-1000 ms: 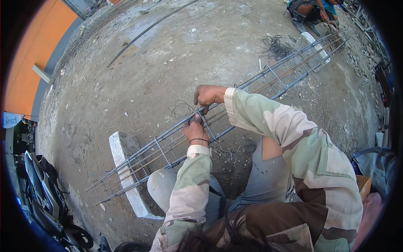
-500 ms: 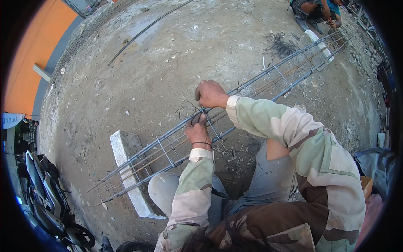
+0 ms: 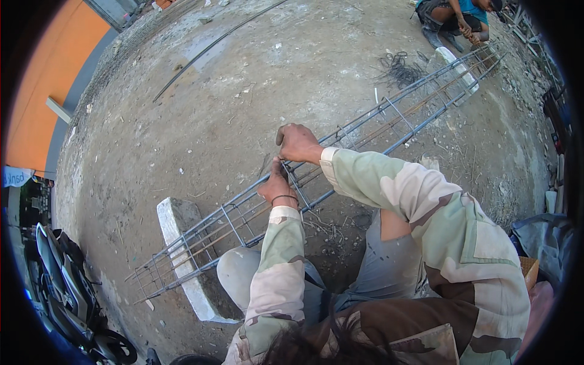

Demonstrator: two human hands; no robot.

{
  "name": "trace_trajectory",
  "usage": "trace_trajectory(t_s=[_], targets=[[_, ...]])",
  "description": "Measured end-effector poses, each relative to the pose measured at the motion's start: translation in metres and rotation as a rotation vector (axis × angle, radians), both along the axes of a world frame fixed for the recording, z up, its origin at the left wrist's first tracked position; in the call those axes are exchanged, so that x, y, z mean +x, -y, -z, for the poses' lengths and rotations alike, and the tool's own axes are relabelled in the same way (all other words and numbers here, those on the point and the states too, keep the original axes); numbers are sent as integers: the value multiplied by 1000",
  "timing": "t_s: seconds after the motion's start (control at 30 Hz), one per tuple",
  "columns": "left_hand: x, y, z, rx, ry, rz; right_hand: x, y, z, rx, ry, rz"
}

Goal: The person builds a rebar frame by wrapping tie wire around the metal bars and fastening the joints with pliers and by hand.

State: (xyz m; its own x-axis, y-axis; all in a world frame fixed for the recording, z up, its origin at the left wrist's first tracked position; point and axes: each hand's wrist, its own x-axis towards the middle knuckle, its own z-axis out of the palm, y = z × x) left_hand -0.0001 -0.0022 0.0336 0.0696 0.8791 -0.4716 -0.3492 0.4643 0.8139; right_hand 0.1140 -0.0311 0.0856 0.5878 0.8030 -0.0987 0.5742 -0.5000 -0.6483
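A long rebar cage [image 3: 226, 210], blue-grey bars with square stirrups, runs diagonally before me from lower left to upper right. My left hand [image 3: 277, 187] is at its far top bar beside a stirrup, fingers pinched together around thin tie wire [image 3: 266, 163], only a little of which shows. Just beyond and to the right, my right hand [image 3: 299, 144] is curled closed above the same joint. Whatever lies within its fingers is hidden. Both hands nearly meet there.
White blocks prop the cage, one near left [image 3: 176, 228] and another far right [image 3: 457, 66]. A co-worker [image 3: 453, 21] crouches at the far end, hands near the cage. Tangled wire [image 3: 398, 70] lies on the dirt. A motorcycle [image 3: 67, 286] stands at left.
The wire loops beside my left hand no longer stand out. My left hand has shifted slightly left and my right hand slightly lower and left. The co-worker's hands have moved a little.
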Motion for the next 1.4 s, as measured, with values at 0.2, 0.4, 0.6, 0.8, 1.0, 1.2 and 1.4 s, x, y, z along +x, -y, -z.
trace_trajectory(t_s=[0.2,0.4,0.6,0.8,1.0,1.2,1.4], targets=[[-15,-13,7,-267,87,177,11,16,-5,70,-207,-186],[-15,-14,13,-347,168,275,7,14,1,219,-132,-283],[6,-18,25,-426,255,126,5,10,5,324,-186,-323],[10,-6,10,-426,150,-15,17,4,5,232,-251,-393],[-3,-5,7,-377,290,69,31,-11,9,202,-493,-492],[5,-4,39,-185,-213,25,45,-27,6,-123,-351,-649],[-12,8,7,-125,-206,164,30,-64,-27,-361,241,-1028]])
